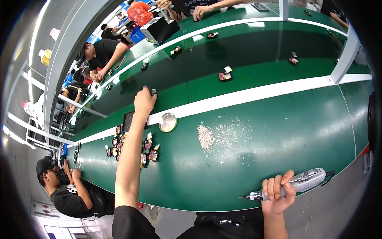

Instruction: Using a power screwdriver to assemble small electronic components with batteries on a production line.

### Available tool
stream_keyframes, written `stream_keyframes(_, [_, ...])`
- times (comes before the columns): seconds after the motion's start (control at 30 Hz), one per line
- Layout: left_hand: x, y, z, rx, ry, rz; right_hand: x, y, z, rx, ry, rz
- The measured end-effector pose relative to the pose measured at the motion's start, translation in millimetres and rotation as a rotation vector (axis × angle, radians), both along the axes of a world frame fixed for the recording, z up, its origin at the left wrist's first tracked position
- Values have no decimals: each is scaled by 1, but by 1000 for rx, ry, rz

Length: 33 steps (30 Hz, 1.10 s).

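Note:
My right hand (279, 189) is wrapped round a grey electric screwdriver (305, 181), held level over the near edge of the green bench with its bit pointing left. My left arm stretches across the bench and past the white rail. At its end my left hand (145, 101) is closed over the green conveyor belt, and a small dark part with a pale top (153, 91) shows at its fingertips. Under that forearm lies a cluster of small black-and-red assemblies (148, 144) with yellow and white pieces. My arm hides some of them and part of a black tray (128, 121).
A round dish (167, 122) stands by the white rail (238, 94). Right of it, many tiny pale screw-like pieces (205, 137) lie heaped and scattered. More assemblies (225, 75) sit on the belt. Grey posts (345, 59) rise from the rail. Other people work at the left and far side.

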<state>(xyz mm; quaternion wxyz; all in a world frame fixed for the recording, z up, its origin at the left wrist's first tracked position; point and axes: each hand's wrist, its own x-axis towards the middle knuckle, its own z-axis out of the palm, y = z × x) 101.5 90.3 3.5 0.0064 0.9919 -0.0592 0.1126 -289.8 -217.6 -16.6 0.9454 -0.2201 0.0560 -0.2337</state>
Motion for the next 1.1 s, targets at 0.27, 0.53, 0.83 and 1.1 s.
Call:
stream_keyframes(0.27, [-159, -70, 35, -290, 143, -739, 1, -3, -1, -38, -8, 39])
stream_keyframes(0.53, [-297, -91, 26, -182, 242, -1028, 4, -7, -7, -40, -43, 83])
stream_keyframes(0.83, [-324, -87, -7, -406, 81, -1006, -3, -9, -11, -8, -102, 103])
stream_keyframes(1.1, [-323, -103, 9, -446, 154, -825, -13, -2, -8, 28, -20, 47])
